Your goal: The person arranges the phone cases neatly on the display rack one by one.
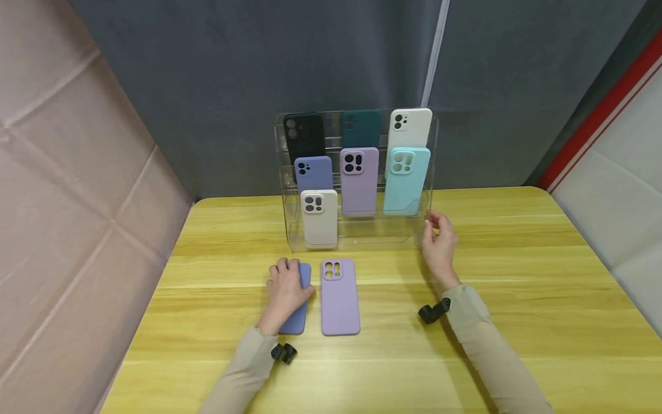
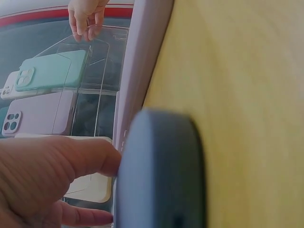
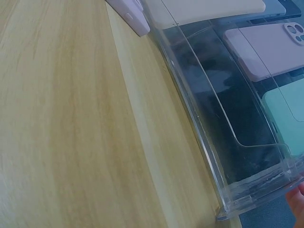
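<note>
My left hand (image 1: 285, 292) lies over a periwinkle-blue phone case (image 1: 296, 322) on the table and grips it by its edges. In the left wrist view, the thumb (image 2: 90, 154) bends against the blue case (image 2: 159, 175). Just right of it, a lilac phone case (image 1: 340, 305) lies flat, camera cut-outs at the far end. My right hand (image 1: 439, 244) is at the right side of a clear tiered display stand (image 1: 380, 230). Its fingers pinch the stand's side edge, as the left wrist view shows.
On the stand's front tier is a white case (image 1: 319, 221). The middle tier holds a blue case (image 1: 315, 172), a lilac case (image 1: 359, 190) and a turquoise case (image 1: 405, 187). Behind are black (image 1: 304, 138), dark green (image 1: 361, 129) and white (image 1: 410, 129) cases. A grey curtain (image 1: 258, 69) hangs behind the table.
</note>
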A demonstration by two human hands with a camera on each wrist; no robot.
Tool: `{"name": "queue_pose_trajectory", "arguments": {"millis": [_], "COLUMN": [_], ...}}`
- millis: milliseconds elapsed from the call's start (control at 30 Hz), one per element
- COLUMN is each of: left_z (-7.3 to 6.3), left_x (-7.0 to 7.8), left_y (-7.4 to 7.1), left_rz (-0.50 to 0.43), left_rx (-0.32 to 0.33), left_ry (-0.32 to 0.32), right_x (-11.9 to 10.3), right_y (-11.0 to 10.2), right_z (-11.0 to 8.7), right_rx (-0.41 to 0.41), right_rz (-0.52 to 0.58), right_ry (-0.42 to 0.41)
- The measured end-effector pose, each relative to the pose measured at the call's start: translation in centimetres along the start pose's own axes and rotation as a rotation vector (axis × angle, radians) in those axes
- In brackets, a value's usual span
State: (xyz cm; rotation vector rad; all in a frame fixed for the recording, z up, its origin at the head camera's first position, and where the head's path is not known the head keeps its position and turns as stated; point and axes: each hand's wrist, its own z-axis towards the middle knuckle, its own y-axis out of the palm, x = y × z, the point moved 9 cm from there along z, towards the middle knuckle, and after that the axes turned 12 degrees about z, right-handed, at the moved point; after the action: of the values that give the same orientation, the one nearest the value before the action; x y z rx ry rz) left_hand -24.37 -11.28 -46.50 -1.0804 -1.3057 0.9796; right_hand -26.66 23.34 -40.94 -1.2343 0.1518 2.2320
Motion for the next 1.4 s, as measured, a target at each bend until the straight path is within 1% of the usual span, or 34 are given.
{"name": "queue_pose_trajectory", "arguments": {"millis": [233, 367, 533, 800, 1133, 1400], "left_z": [0.1, 0.1, 0.2, 0.0, 0.3, 0.8], "left_x": [-0.2, 0.2, 0.9, 2.2, 4.1, 6.1], "left_y": [-0.2, -0.8, -1.8, -3.3, -5.4, -6.7], "left_rz": [-0.064, -0.103, -0.137, -0.194, -0.265, -0.322], "left_rx": [0.013, 0.051, 0.116, 0.207, 0.333, 0.394], "left_ry": [-0.001, 0.014, 0.032, 0.068, 0.164, 0.221], "right_x": [0.2, 0.2, 0.1, 0.0, -0.1, -0.1], "right_y": [0.1, 0.1, 0.0, 0.0, 0.1, 0.0], "right_z": [-0.1, -0.1, -0.2, -0.3, -0.2, -0.1], "right_rx": [-0.005, -0.005, 0.001, -0.002, 0.001, -0.002], "right_rz": [-0.005, -0.007, -0.005, -0.009, -0.005, 0.004], "right_ry": [0.004, 0.007, 0.004, 0.017, 0.015, 0.020]}}
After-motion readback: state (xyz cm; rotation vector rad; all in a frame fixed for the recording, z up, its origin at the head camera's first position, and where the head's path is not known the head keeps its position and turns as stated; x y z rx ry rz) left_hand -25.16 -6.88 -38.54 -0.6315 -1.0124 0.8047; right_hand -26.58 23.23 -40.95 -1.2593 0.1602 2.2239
